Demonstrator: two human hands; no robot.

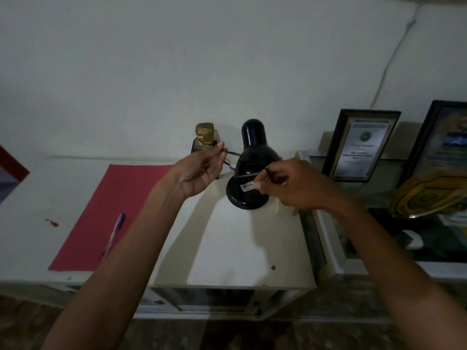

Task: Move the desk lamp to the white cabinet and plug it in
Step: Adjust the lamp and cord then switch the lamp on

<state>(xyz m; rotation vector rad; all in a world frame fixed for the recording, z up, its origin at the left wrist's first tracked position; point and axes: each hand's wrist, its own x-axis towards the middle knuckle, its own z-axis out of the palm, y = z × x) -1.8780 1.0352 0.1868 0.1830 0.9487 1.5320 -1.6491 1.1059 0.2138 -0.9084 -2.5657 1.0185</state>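
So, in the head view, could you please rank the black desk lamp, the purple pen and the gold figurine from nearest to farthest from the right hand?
1. The black desk lamp: directly at the right hand, whose fingertips are at its shade.
2. The gold figurine: further left, by the wall, behind the left hand.
3. The purple pen: far left, lying on the red sheet.

black lamp [250,170], red paper [108,210], purple pen [115,233], gold figurine [205,136]

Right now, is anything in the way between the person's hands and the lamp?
Nothing visible is. The black desk lamp stands on the white cabinet, and the left hand and right hand are already at it, each pinching its thin cord.
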